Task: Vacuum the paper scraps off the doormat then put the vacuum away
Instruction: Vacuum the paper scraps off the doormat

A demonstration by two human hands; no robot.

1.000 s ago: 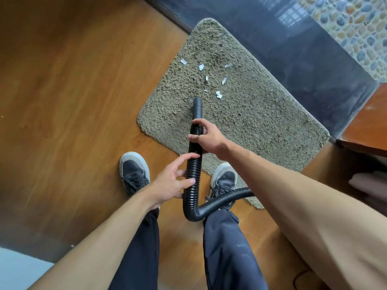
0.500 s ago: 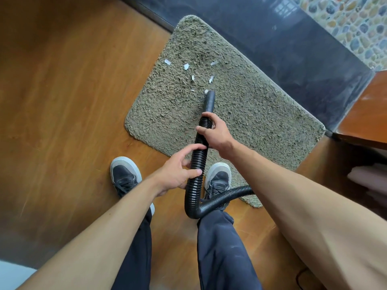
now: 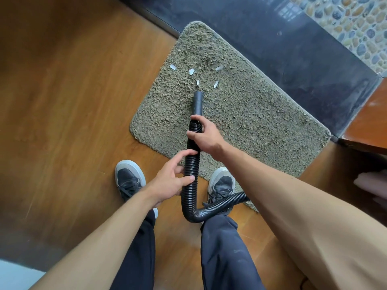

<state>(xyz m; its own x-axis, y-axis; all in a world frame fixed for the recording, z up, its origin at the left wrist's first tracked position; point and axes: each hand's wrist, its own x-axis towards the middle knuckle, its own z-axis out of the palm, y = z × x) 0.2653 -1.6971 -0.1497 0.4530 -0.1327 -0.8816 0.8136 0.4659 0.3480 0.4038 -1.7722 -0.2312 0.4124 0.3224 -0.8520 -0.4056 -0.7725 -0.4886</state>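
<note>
Nearest the camera, two legs in dark trousers end in dark shoes (image 3: 129,178) on the wooden floor (image 3: 62,101); the right shoe's toe rests on the doormat (image 3: 251,114). The black ribbed vacuum hose (image 3: 191,170) comes in from the right under the right forearm, crosses that shoe, bends sharply and runs away from the person. The left hand (image 3: 169,183) grips its lower stretch, thumb and fingers curled round the ribs. Just beyond, the right hand (image 3: 206,137) is wrapped round the hose where the smooth nozzle (image 3: 198,102) begins. The nozzle lies lengthwise over the mat, its mouth pointing away, just short of the nearest white paper scraps (image 3: 191,71). Past the mat runs a dark stone threshold (image 3: 293,49).
</note>
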